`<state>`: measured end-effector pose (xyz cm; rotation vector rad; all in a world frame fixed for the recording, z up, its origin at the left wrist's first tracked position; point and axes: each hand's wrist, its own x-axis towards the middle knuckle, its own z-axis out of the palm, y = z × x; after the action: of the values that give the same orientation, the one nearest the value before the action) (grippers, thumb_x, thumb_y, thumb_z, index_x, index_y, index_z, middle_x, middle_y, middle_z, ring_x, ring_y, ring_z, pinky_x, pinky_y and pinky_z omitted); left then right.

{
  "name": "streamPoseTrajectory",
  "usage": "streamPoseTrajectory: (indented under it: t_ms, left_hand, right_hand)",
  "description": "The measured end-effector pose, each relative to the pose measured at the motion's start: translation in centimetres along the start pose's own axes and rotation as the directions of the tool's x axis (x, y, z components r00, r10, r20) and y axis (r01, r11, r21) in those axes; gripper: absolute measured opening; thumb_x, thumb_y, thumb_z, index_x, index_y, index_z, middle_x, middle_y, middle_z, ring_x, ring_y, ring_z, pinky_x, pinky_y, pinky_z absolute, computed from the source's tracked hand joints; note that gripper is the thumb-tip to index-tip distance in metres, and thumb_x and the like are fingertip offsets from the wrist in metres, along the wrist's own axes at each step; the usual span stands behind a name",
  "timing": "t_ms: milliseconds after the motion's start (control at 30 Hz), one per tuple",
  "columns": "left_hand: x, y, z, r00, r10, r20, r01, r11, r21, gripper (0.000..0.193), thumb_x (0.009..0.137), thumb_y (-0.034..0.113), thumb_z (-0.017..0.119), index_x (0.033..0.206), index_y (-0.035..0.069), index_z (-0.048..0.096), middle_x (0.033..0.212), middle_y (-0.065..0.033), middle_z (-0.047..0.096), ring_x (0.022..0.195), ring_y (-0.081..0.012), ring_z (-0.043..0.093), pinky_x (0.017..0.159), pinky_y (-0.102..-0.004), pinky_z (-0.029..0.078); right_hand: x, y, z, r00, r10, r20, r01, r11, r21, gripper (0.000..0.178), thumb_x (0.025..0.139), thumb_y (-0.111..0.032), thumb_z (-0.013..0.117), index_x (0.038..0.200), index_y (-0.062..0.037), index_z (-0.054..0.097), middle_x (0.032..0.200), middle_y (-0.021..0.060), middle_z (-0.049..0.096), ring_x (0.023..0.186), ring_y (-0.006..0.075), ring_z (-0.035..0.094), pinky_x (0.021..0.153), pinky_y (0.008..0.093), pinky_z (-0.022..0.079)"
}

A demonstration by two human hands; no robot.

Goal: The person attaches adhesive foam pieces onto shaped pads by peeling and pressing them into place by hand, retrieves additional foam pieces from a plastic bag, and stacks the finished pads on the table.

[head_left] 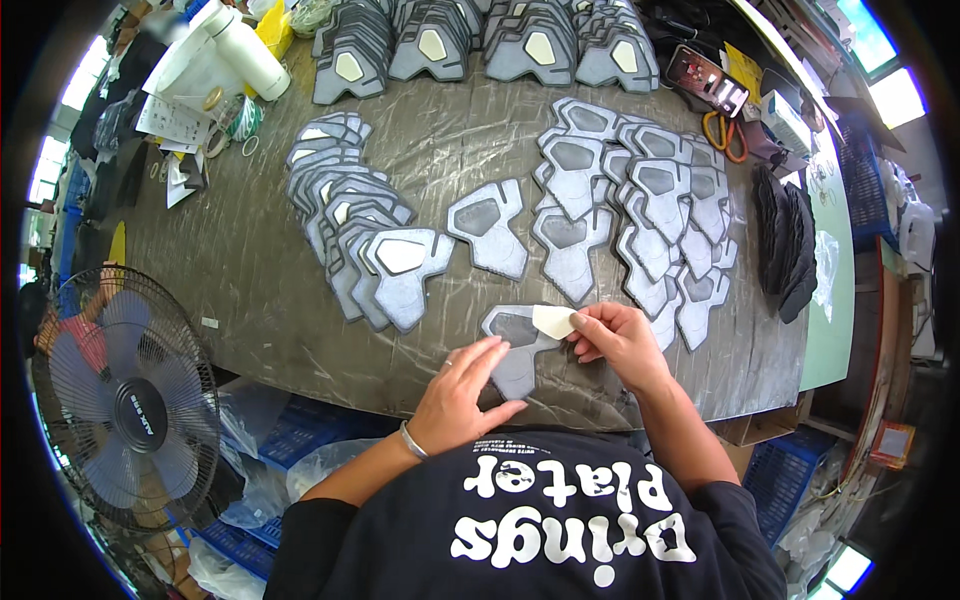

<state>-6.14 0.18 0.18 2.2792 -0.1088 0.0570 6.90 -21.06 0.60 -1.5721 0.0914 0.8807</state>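
Close to the table's near edge lies a grey moulded pad [516, 372] with a darker recessed panel. My left hand [462, 388] rests at its left side, fingers stretched out and touching the pad. Between thumb and fingers, my right hand [618, 343] pinches a cream-coloured patch [553, 321] over the pad's upper right part. Just beyond lies a single grey pad [488, 228] without a patch. To the left, a fanned row of grey pads carries cream patches, the nearest patch [401, 254] fully visible. Overlapping pads with bare dark panels [568, 232] spread on the right.
Stacks of patched pads [348, 66] line the far side. A white bottle [247, 52] stands far left; a phone [706, 80], orange-handled scissors [724, 136] and black folded pieces [785, 240] lie right. A fan [135, 400] stands left of the table, blue crates [790, 480] below it.
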Motion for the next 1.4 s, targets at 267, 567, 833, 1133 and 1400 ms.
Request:
streamPoseTrajectory:
  t_ms: [267,567,833,1133,1400]
  left_hand:
    - [-0.5,0.3,0.2,0.985,-0.066,-0.161,0.033,0.979,-0.2,0.04,0.076,0.011,0.076,0.113,0.001,0.062,0.111,-0.0131,0.062,0.097,-0.0298,0.062,0.083,-0.0368,0.051]
    - [2.8,1.8,1.3,0.951,0.032,-0.306,-0.101,0.971,-0.214,0.038,0.075,0.001,0.077,0.111,-0.002,0.064,0.097,-0.0146,0.067,0.08,-0.0228,0.068,0.069,-0.0282,0.055]
    - [2.5,0.2,2.0,0.887,-0.461,0.011,0.178,0.32,-0.931,0.022,0.091,0.001,0.061,0.111,-0.003,0.055,0.105,-0.0119,0.066,0.092,-0.0154,0.065,0.078,-0.029,0.057]
    - [0.8,-0.2,3.5,0.873,-0.48,0.09,0.233,0.248,-0.94,0.02,0.088,0.002,0.066,0.107,0.0,0.058,0.103,-0.01,0.063,0.085,-0.0139,0.065,0.072,-0.0267,0.057]
    - [-0.3,-2.4,1.4,0.971,0.204,-0.121,-0.187,0.973,0.139,0.031,0.07,0.011,0.078,0.099,0.006,0.068,0.105,-0.006,0.062,0.094,-0.0236,0.058,0.079,-0.0348,0.047]
  right_hand:
    - [-1.2,0.0,1.2,0.994,-0.113,0.003,0.112,0.993,0.039,0.02,0.093,-0.017,0.064,0.096,0.0031,0.065,0.08,0.0035,0.067,0.065,0.0052,0.059,0.059,0.0198,0.049]
    - [-2.4,-2.3,4.1,0.858,-0.509,0.071,0.495,0.781,-0.381,0.011,0.087,-0.008,0.069,0.084,0.0019,0.065,0.076,0.0046,0.065,0.069,0.0062,0.059,0.061,0.0211,0.048]
    - [-1.9,-0.9,3.4,0.974,-0.224,-0.042,0.217,0.966,-0.14,0.014,0.089,-0.01,0.067,0.097,0.0023,0.066,0.08,-0.0001,0.063,0.069,0.0037,0.056,0.06,0.0183,0.045]
    - [-1.7,0.5,3.6,0.998,0.005,0.06,-0.002,0.999,-0.05,0.02,0.093,-0.016,0.064,0.094,0.0034,0.066,0.075,0.0017,0.065,0.063,0.0049,0.057,0.057,0.0193,0.046]
    - [-0.1,-0.4,3.3,1.0,0.02,0.014,-0.014,0.95,-0.313,0.024,0.094,-0.019,0.062,0.092,0.0053,0.062,0.068,0.0026,0.062,0.058,0.0053,0.055,0.052,0.0211,0.045]
